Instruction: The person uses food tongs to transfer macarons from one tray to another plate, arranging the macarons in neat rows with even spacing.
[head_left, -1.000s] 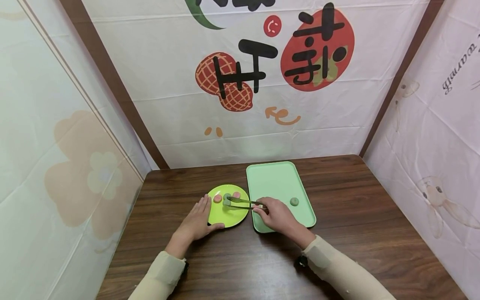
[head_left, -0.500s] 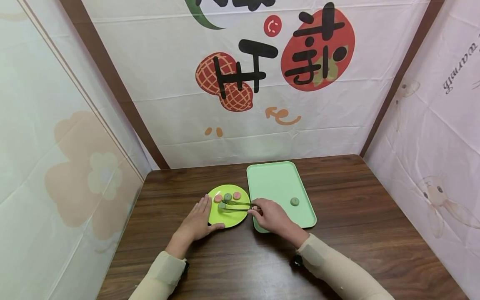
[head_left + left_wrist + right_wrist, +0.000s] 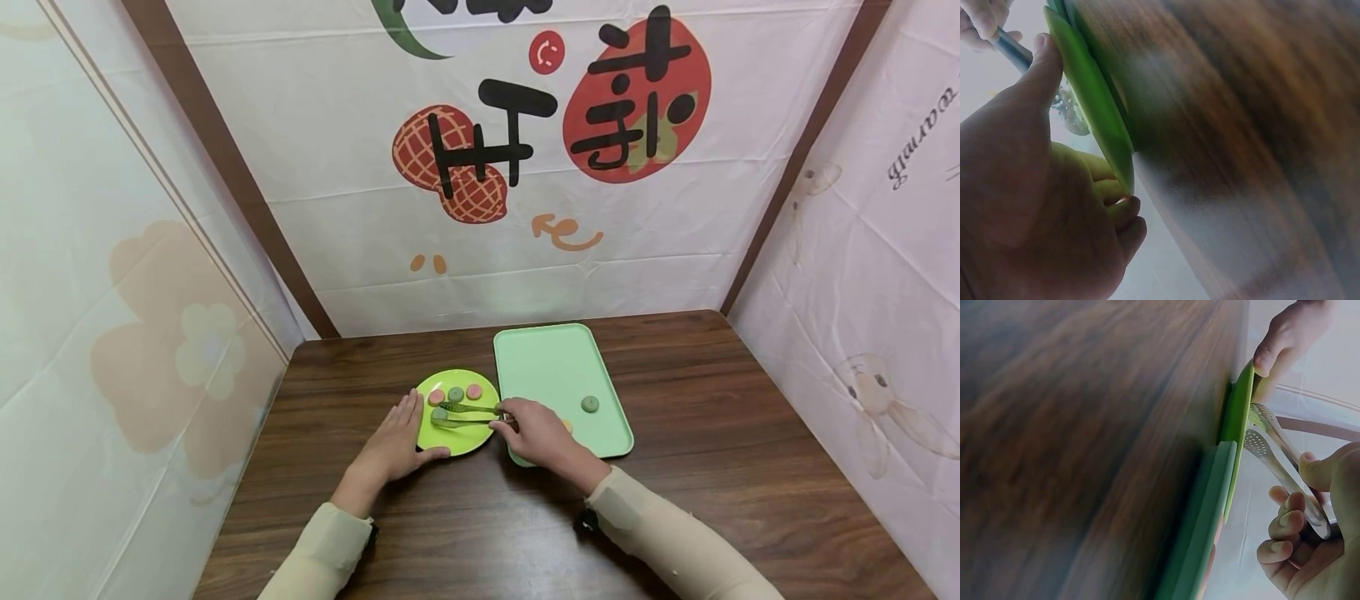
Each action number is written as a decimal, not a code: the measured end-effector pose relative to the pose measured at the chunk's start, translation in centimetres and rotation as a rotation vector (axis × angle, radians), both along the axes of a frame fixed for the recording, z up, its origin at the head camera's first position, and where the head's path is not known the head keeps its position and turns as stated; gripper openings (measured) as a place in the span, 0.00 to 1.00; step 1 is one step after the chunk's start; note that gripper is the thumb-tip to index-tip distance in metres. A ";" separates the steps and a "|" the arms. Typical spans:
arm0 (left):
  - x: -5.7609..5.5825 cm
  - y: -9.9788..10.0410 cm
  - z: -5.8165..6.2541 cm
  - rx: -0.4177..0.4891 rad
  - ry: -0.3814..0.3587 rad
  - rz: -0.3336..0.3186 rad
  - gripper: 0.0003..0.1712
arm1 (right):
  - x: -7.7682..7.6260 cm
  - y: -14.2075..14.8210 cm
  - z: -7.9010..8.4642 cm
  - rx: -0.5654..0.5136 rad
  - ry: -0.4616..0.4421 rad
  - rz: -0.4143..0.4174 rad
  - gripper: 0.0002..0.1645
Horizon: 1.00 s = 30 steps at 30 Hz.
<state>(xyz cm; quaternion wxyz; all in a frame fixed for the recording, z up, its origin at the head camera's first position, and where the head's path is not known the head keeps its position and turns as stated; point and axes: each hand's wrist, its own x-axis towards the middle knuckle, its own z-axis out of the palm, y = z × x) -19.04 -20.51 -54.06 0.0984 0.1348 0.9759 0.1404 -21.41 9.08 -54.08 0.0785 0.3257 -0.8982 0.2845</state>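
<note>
Clock positions are read in the head view, 12 lying towards the back cloth. Your left hand rests at 8 o'clock on the plate: its fingers lie straight and side by side along the rim, the thumb spread towards 6. In the left wrist view, thumb and fingers touch the plate's edge.

Your right hand, at 4 o'clock from the plate and over the 7 o'clock corner of the tray, has thumb and fingers curled about the tongs. These reach across the plate towards 9 o'clock, their 2 arms parted; the right wrist view shows the perforated tips standing apart. A green disc lies at those tips, at 9 o'clock on the plate; whether they grip it, you cannot tell.

Farther up the plate, 3 discs form a row: a pink disc at 10 o'clock, a 2nd green disc at 12 and a 2nd pink disc at 1.

The tray lies just beside the plate, at its 3 o'clock. It bears a 3rd green disc at 4 and a yellow disc at 6, the latter partly hidden by your right hand. The brown table carries plate and tray; your left sleeve enters from 7 o'clock, your right sleeve from 5.
</note>
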 end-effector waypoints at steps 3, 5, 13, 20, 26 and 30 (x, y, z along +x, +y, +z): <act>0.0 0.0 0.0 -0.003 0.002 0.000 0.67 | 0.0 -0.2 -0.1 0.010 0.007 -0.002 0.17; 0.0 0.1 0.0 0.000 0.003 0.001 0.66 | 0.0 -0.3 -0.1 0.012 0.014 -0.007 0.17; 0.1 0.1 0.1 -0.008 0.013 -0.005 0.66 | 0.0 -0.6 -0.1 0.012 0.026 -0.013 0.17; 0.2 0.1 0.1 -0.004 0.015 -0.007 0.66 | 0.0 -0.7 -0.1 0.016 0.002 -0.014 0.18; 0.1 0.1 0.0 -0.003 0.011 -0.003 0.66 | 0.1 -0.7 -0.1 0.017 0.002 -0.016 0.18; 0.1 0.0 0.0 -0.002 0.013 -0.002 0.66 | 0.1 -0.7 0.0 0.013 0.003 -0.020 0.18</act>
